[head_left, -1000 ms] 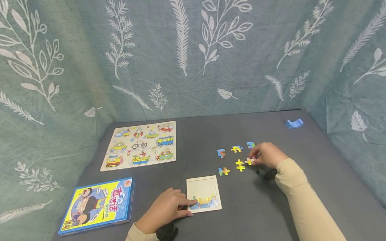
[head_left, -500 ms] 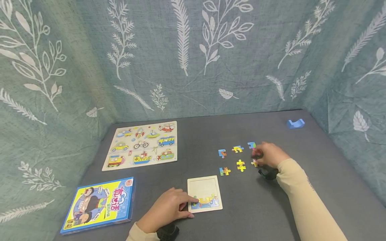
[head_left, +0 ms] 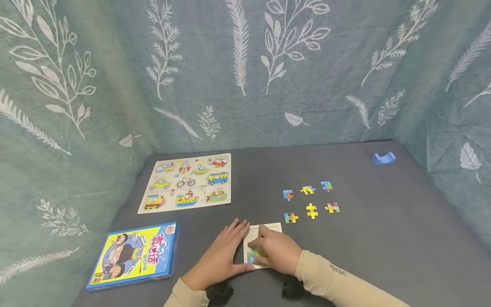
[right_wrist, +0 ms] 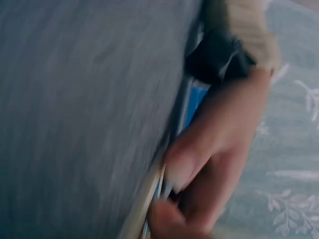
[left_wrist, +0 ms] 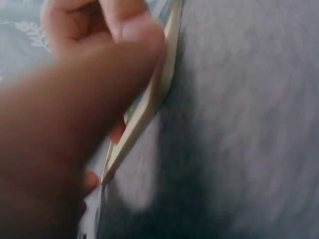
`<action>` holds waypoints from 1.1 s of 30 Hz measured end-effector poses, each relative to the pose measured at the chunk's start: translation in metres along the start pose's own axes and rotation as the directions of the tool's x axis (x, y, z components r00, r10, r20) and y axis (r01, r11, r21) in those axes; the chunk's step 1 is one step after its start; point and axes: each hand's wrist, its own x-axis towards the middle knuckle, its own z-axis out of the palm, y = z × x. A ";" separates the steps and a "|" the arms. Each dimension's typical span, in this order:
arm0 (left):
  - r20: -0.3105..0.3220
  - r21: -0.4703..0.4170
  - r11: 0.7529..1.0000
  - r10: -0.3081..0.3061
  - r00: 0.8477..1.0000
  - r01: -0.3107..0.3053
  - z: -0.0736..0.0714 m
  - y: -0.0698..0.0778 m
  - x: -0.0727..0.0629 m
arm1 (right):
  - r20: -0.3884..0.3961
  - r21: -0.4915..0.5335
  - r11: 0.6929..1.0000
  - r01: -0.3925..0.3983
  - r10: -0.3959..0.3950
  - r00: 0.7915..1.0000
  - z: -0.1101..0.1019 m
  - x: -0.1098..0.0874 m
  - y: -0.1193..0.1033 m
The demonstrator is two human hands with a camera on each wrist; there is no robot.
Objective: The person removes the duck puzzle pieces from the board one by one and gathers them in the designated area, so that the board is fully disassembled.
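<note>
In the head view, a small wooden puzzle tray (head_left: 279,227) lies near the front of the table, with colourful pieces in its lower part. My left hand (head_left: 219,257) lies along the tray's left side, fingers stretched toward the far corner and thumb at the near corner. Over the tray, my right hand (head_left: 279,250) has bent fingers and a thumb reaching down among the pieces; its palm side is hidden. The right wrist view shows the thumb (right_wrist: 182,167) and a fingertip close together at the tray edge (right_wrist: 137,211), blurred. Several loose jigsaw pieces (head_left: 312,210) lie in two rows beyond.
A wooden vehicle puzzle board (head_left: 199,187) lies at the back left. A blue-and-yellow game box (head_left: 132,253) is at the front left. A blue cradle-shaped block (head_left: 384,158) stands at the back right. A patterned cloth (head_left: 238,123) hangs behind the table.
My right hand has let go of a pink-and-yellow jigsaw piece and moved left and nearer to the tray. My left hand has changed from a finger on the pieces to spread along the tray's side.
</note>
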 end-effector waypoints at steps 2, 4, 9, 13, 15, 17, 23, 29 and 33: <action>0.005 0.008 1.000 0.005 1.000 -0.005 0.001 0.001 0.000 | -0.018 -0.011 1.000 0.006 -0.006 1.000 0.006 -0.001 -0.003; 0.002 0.014 1.000 0.005 1.000 -0.005 0.002 0.002 0.000 | -0.023 -0.002 1.000 0.002 -0.002 1.000 0.008 -0.001 -0.004; -0.005 0.004 1.000 0.002 1.000 -0.002 0.001 0.003 0.002 | -0.032 0.064 0.998 -0.003 0.005 0.999 0.009 -0.001 -0.002; 0.006 0.008 1.000 0.000 1.000 0.000 0.001 0.001 0.002 | -0.031 0.132 0.991 -0.033 0.038 0.999 0.010 0.000 -0.001; 0.017 0.017 1.000 -0.003 1.000 0.003 0.001 0.001 0.002 | -0.024 0.144 0.989 -0.042 0.046 0.999 0.011 0.001 -0.001; 0.028 0.025 1.000 -0.007 1.000 0.006 0.000 0.000 0.000 | -0.012 0.169 0.985 -0.042 0.045 0.999 0.011 0.002 -0.001; 0.037 0.028 1.000 -0.002 0.999 0.001 -0.001 0.000 -0.002 | 0.004 0.240 0.970 -0.031 0.031 1.000 0.011 0.003 0.002; 0.049 0.044 0.999 -0.001 0.999 -0.001 0.001 -0.002 -0.002 | -0.029 0.144 0.990 0.006 -0.002 1.000 0.012 0.004 0.007; 0.040 0.038 0.999 -0.002 0.999 0.000 0.003 -0.003 -0.001 | -0.032 0.228 0.973 0.034 -0.028 0.999 0.011 0.005 0.011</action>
